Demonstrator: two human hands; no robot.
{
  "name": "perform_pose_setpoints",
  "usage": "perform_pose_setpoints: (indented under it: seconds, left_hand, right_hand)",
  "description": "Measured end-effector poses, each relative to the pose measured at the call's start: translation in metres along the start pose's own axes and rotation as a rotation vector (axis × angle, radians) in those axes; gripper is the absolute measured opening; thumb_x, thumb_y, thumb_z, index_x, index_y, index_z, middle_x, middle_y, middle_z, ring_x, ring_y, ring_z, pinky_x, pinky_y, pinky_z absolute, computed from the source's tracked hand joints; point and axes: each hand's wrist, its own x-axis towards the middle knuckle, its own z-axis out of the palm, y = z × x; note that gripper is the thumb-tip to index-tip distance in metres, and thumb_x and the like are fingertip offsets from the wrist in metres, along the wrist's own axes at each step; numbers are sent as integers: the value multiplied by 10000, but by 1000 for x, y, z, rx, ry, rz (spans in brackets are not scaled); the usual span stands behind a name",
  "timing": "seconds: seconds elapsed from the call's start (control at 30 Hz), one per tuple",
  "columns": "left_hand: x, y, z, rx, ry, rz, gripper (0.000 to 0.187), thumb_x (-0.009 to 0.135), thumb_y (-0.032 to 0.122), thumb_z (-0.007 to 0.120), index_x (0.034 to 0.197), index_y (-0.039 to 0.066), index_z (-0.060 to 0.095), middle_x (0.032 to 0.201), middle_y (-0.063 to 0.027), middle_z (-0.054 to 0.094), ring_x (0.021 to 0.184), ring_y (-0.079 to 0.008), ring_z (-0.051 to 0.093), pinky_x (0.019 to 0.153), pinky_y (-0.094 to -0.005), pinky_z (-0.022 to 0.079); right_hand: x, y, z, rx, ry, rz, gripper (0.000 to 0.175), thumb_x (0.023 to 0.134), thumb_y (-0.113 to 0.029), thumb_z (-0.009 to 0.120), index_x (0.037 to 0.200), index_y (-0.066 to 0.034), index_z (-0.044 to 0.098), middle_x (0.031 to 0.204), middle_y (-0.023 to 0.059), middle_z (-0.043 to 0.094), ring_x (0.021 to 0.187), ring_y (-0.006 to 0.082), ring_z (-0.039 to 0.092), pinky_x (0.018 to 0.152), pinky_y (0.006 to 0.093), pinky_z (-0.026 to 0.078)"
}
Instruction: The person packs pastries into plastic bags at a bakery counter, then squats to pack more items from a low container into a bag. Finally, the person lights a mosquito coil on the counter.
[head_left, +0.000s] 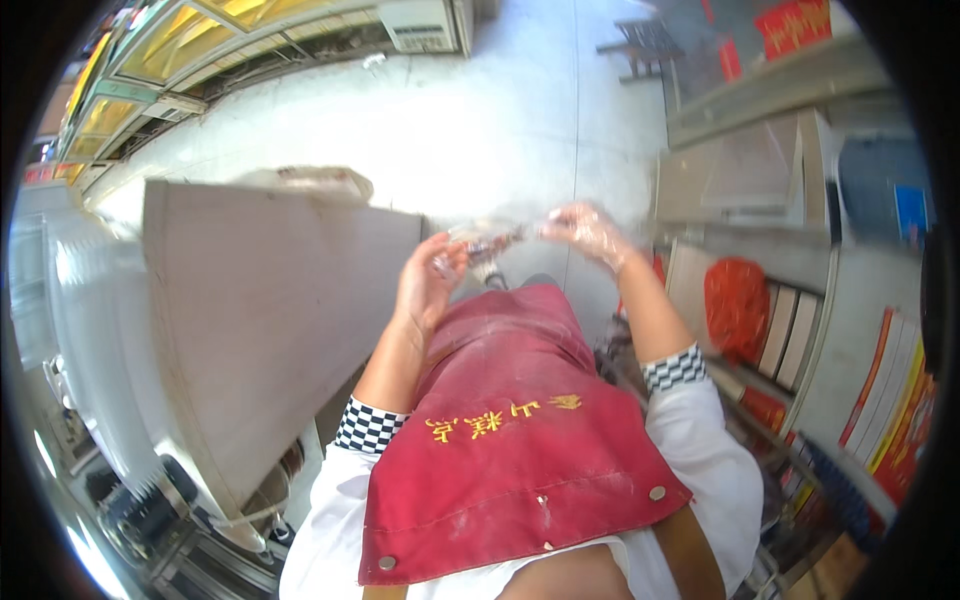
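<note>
My left hand (431, 277) grips one end of a small clear plastic packet (493, 244) with brownish contents; motion blur hides what they are. A shiny bit of clear film shows by the left fingers. My right hand (589, 232) wears a thin see-through plastic glove. Its fingertips are bunched beside the packet's other end, and blur hides whether they grip it. Both hands are held up over the floor, beyond the lower edge of my dark red apron (510, 352), which bears yellow writing and pale dusty smears.
A pale table (277, 315) stands close on my left, with a blurred bag (322, 182) by its far edge. Shelving on the right holds a red plastic bag (736, 309) and boxes. Farther off are a dark stool (641, 49) and glass-fronted cabinets (180, 49).
</note>
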Motion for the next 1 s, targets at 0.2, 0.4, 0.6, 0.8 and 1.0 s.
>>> perform_pose_setpoints:
  seconds: [0.2,0.4,0.6,0.8,1.0]
  left_hand:
    - [73,120,83,53,-189,201,498,877,226,489,1294,-13,357,1168,-189,494,1033,-285,529,949,-426,443]
    - [154,235,107,-56,-74,368,382,881,105,383,1246,-6,392,1234,-221,482,947,-275,582,873,-409,490]
    - [193,343,108,-300,223,589,322,843,-53,428,1159,10,425,1213,-225,526,811,-263,660,637,-286,574]
    - [200,475,56,-289,250,957,497,764,-61,629,1196,30,400,1164,-296,543,669,-202,665,571,-255,566]
    - [204,638,-1,22,327,987,738,656,-7,780,1255,41,352,1016,-153,615,896,-185,630,791,-312,523]
  right_hand:
    - [106,-94,-42,348,-204,-250,321,888,-71,565,1205,-25,564,969,45,655,893,112,592,839,268,460]
    - [279,-213,-92,-17,-374,-319,482,934,-145,501,1393,-79,371,1169,103,586,1001,151,580,911,327,448]
    - [435,-370,-70,-625,-639,-893,642,835,-31,476,1433,-173,291,1273,174,527,976,307,599,863,389,456]
    - [562,-519,2,-791,-797,-1552,642,745,46,508,1328,-217,453,1324,139,497,946,289,609,774,369,465]
    - [641,-637,140,-491,-579,-1998,479,794,-162,604,1264,-215,526,1299,66,536,1022,196,602,792,351,433]
